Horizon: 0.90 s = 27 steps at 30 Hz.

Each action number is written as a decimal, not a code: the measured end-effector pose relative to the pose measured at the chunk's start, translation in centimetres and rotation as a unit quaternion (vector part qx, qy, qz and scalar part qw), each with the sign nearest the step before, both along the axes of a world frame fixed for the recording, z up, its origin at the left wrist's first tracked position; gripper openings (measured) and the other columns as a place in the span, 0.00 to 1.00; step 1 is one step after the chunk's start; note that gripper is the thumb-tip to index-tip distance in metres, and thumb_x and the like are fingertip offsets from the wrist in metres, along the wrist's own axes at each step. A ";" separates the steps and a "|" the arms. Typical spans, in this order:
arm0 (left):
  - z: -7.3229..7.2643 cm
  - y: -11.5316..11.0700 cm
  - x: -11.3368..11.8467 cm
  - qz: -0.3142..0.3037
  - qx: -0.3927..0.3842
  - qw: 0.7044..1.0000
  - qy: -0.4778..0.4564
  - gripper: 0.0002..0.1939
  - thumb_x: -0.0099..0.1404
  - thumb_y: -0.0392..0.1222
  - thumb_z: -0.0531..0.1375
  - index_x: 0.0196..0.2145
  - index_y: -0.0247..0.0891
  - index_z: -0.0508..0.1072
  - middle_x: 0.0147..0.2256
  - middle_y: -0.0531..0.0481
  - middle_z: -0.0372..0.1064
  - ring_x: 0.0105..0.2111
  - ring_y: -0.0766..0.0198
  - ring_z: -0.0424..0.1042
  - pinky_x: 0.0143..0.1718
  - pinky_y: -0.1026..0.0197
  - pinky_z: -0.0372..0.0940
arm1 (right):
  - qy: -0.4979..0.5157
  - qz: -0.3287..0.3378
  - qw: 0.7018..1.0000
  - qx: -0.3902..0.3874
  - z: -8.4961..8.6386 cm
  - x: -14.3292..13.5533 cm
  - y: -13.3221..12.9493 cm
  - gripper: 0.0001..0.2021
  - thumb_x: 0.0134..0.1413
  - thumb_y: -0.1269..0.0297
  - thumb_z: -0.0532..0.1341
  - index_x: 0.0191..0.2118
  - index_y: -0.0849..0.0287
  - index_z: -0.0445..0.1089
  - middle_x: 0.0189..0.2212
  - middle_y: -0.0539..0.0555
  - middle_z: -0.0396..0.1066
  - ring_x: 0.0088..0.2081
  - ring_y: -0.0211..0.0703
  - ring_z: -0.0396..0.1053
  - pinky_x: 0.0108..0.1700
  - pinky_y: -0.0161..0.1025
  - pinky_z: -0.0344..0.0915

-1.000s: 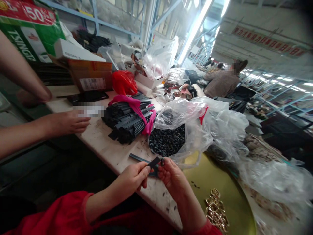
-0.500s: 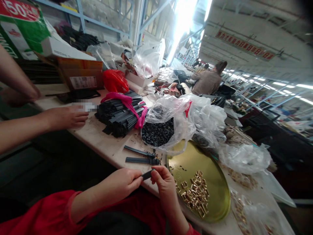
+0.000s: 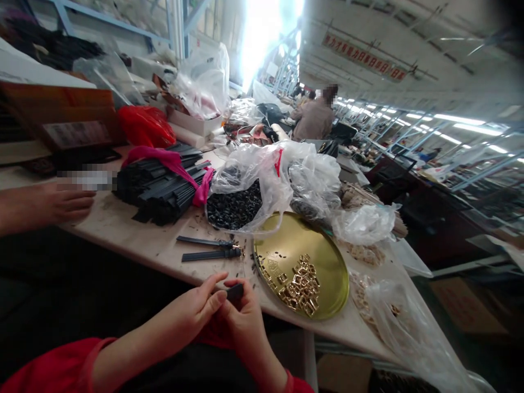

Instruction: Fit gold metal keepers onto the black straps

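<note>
Just off the front edge of the table, a short dark strap (image 3: pixel 234 293) is held between my two hands. My left hand (image 3: pixel 200 305) has its thumb at the strap's near end, its index finger slightly lifted. Thumb and bent fingers of my right hand (image 3: pixel 245 308) are closed around the other end. Two dark straps with buckle ends, one of them a strap (image 3: pixel 208 255) nearest me, lie on the table beyond my hands. To the right, a round gold tray (image 3: pixel 333 259) carries a heap of gold buckles (image 3: pixel 303 286).
A clear plastic bag of small black loops (image 3: pixel 235 204) stands behind the straps. Left of it lies a bundle of black strips (image 3: pixel 164 188) tied with pink cloth. Another person's hand (image 3: pixel 69 202) rests at the table's left. Bagged gold parts (image 3: pixel 364 292) lie right.
The view has swung right and the scene sits further left. My hands have drawn closer together on the strap, and my left index finger has lifted. The other person's hand stays near the bundle.
</note>
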<state>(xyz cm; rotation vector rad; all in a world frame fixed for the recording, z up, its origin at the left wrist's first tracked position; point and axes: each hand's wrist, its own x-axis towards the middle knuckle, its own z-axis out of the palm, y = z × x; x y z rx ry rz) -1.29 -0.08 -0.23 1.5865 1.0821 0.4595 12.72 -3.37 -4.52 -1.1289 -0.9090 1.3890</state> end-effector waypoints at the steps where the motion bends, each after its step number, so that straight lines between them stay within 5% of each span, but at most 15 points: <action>1: -0.2 0.1 0.0 -0.002 0.002 1.000 -0.006 0.21 0.64 0.52 0.50 0.50 0.39 0.64 0.45 0.47 0.68 0.44 0.57 0.66 0.45 0.63 0.56 | -0.059 0.009 0.998 0.013 0.1 0.9 0.1 0.16 0.45 0.60 0.63 0.42 0.55 0.63 0.26 0.46 0.67 0.25 0.36 0.64 0.30 0.34 0.61; 3: -0.5 0.5 0.1 0.002 0.000 1.000 -0.015 0.17 0.64 0.53 0.49 0.37 0.38 0.69 0.32 0.50 0.69 0.33 0.60 0.67 0.36 0.65 0.59 | -0.249 0.012 0.968 0.033 0.5 3.7 0.6 0.15 0.48 0.63 0.60 0.44 0.56 0.63 0.28 0.49 0.68 0.29 0.40 0.66 0.33 0.36 0.61; 6: -1.1 1.1 0.2 0.033 -0.025 0.998 -0.042 0.19 0.62 0.55 0.49 0.25 0.38 0.66 0.19 0.56 0.58 0.22 0.66 0.59 0.24 0.67 0.54 | -0.594 -0.035 0.803 0.027 1.3 9.4 2.1 0.05 0.52 0.64 0.57 0.32 0.60 0.67 0.32 0.57 0.68 0.34 0.46 0.66 0.37 0.40 0.59; 8: -1.5 1.4 0.5 0.040 -0.052 0.996 -0.059 0.18 0.62 0.55 0.50 0.25 0.38 0.65 0.17 0.57 0.53 0.20 0.67 0.55 0.21 0.68 0.51 | -0.708 -0.012 0.706 -0.010 1.4 12.6 3.1 0.06 0.51 0.64 0.57 0.31 0.61 0.67 0.31 0.59 0.69 0.33 0.48 0.66 0.35 0.41 0.58; 10: -2.0 1.5 0.8 0.027 -0.066 0.996 -0.053 0.17 0.62 0.54 0.51 0.25 0.38 0.65 0.18 0.57 0.53 0.20 0.68 0.54 0.21 0.68 0.50 | -0.744 0.025 0.666 -0.035 1.0 14.4 3.9 0.06 0.50 0.63 0.59 0.30 0.60 0.66 0.30 0.58 0.69 0.32 0.48 0.67 0.33 0.40 0.58; 15: -2.3 2.2 1.7 -0.012 -0.015 1.000 0.009 0.15 0.62 0.51 0.51 0.27 0.38 0.67 0.24 0.54 0.62 0.25 0.65 0.60 0.26 0.66 0.54 | -0.709 0.025 0.705 0.011 0.2 14.0 4.3 0.04 0.51 0.69 0.55 0.27 0.58 0.64 0.25 0.53 0.69 0.29 0.44 0.66 0.31 0.37 0.57; 22: 0.5 3.8 2.9 -0.007 0.083 0.996 -0.014 0.12 0.63 0.46 0.52 0.40 0.40 0.69 0.34 0.50 0.71 0.35 0.58 0.68 0.38 0.64 0.58 | -0.452 0.109 0.878 0.118 2.7 6.8 4.5 0.06 0.51 0.71 0.55 0.34 0.56 0.67 0.30 0.51 0.67 0.31 0.39 0.65 0.33 0.34 0.61; 27: 1.3 3.7 1.7 0.012 0.096 0.995 -0.002 0.11 0.63 0.45 0.52 0.39 0.38 0.70 0.34 0.50 0.71 0.35 0.60 0.68 0.36 0.65 0.59 | -0.334 0.120 0.930 0.093 4.3 3.1 4.5 0.06 0.53 0.68 0.55 0.37 0.56 0.65 0.27 0.48 0.67 0.28 0.37 0.64 0.31 0.33 0.60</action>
